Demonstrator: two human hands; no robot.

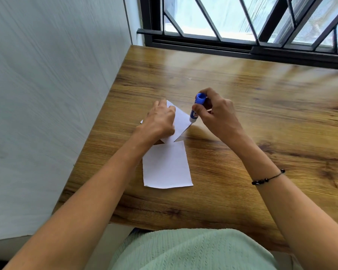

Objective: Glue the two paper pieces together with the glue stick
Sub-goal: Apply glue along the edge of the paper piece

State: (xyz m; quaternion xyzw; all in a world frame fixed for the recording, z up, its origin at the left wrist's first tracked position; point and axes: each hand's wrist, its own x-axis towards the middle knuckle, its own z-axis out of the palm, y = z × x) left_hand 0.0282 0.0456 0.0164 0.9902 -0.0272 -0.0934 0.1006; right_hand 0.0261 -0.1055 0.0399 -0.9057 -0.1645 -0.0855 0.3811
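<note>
Two white paper pieces lie on the wooden table point(261, 133). The far paper piece point(180, 121) is turned like a diamond, and my left hand point(160, 120) presses flat on its left part. The near paper piece point(167, 165) lies flat just below it, untouched. My right hand point(215, 112) grips a glue stick point(197, 108) with a blue end up and a white body. Its lower end touches the right corner of the far piece.
A pale wall runs along the table's left edge. A window with black bars stands behind the far edge. My green-clothed lap sits below the near edge. A dark bead bracelet point(267, 178) circles my right wrist.
</note>
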